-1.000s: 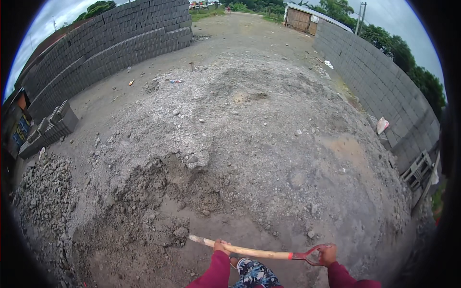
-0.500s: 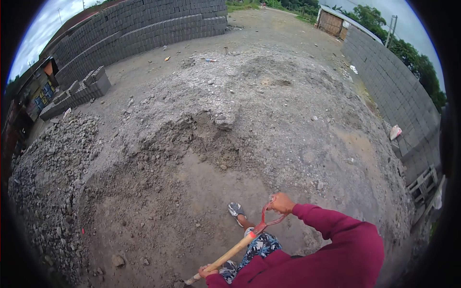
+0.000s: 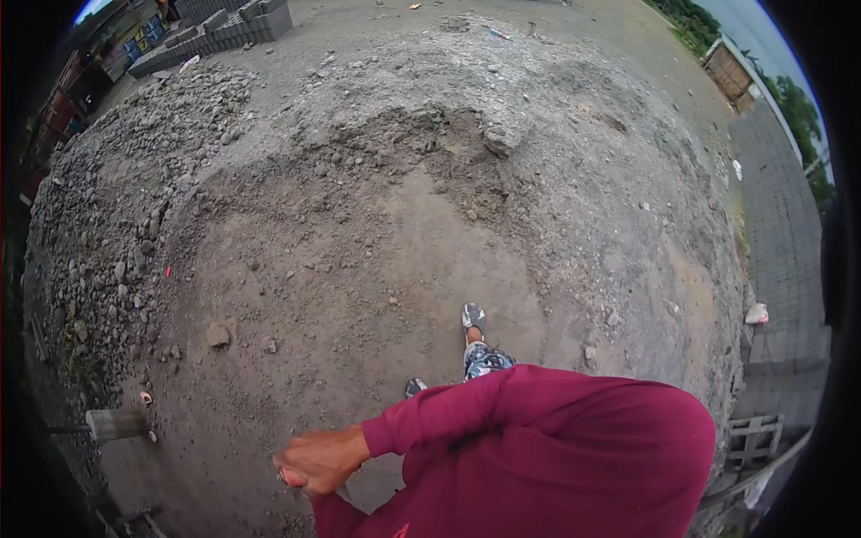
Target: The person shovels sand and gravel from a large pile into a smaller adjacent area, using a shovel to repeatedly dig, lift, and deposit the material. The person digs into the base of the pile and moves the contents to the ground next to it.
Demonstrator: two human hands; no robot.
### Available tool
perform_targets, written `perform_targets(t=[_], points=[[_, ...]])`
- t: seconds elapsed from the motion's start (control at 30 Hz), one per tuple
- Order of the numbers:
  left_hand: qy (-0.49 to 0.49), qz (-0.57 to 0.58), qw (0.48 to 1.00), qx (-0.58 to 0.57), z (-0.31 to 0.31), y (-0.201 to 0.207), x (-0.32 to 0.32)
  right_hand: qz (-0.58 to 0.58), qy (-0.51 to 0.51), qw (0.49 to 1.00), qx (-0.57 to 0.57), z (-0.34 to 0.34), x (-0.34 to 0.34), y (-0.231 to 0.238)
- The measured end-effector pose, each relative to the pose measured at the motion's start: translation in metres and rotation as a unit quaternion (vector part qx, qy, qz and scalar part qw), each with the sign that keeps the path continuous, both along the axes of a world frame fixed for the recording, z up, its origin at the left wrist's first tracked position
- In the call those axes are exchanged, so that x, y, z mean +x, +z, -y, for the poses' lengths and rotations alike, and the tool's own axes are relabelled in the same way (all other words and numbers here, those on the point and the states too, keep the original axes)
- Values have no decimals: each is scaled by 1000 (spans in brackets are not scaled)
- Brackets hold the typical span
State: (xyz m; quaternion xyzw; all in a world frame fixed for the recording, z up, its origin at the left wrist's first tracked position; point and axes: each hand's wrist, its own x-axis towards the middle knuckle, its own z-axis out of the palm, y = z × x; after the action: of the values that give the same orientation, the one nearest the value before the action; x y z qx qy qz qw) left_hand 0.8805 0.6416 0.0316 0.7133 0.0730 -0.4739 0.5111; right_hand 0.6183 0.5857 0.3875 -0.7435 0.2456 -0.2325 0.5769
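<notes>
My right hand (image 3: 323, 462) is closed round the red grip (image 3: 291, 478) of a shovel, at the lower left of the picture. Only a small bit of that grip shows past my fingers. The rest of the shovel is hidden or out of the picture. My right arm, in a maroon sleeve (image 3: 466, 408), reaches across my body to the left. Part of my left sleeve (image 3: 336, 517) shows under the right hand, but the left hand itself is out of sight. Below my feet lies grey-brown dirt (image 3: 359, 314), scraped down to a flatter patch.
A crumbly bank of gravel and sand (image 3: 430, 134) rises ahead. Loose stones (image 3: 117, 260) cover the left side, with one larger rock (image 3: 218, 335) nearer me. A short grey cylinder on a rod (image 3: 117, 424) lies at lower left. A block wall (image 3: 780, 233) runs along the right.
My right hand has swung from the right across to the lower left with the shovel grip. The shovel's wooden shaft and my left hand have gone from sight. The view has tipped down and turned left.
</notes>
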Motion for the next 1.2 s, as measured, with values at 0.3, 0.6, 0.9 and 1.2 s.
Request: perform_targets(t=[0.3, 0.6, 0.9, 1.2], points=[[-61, -376, 913, 143, 58, -94, -211, 4, -434, 844, 315, -27, -267, -5], [-348, -283, 879, 160, 79, -45, -555, 232, -755, 441, 426, -182, -368, -103], [-542, -67, 809, 217, 242, -112, -766, 411, -769, 250, 421, -25, -509, -199], [-431, -217, 860, 167, 390, -113, -841, 414, -760, 247, 436, 206, -601, -298]])
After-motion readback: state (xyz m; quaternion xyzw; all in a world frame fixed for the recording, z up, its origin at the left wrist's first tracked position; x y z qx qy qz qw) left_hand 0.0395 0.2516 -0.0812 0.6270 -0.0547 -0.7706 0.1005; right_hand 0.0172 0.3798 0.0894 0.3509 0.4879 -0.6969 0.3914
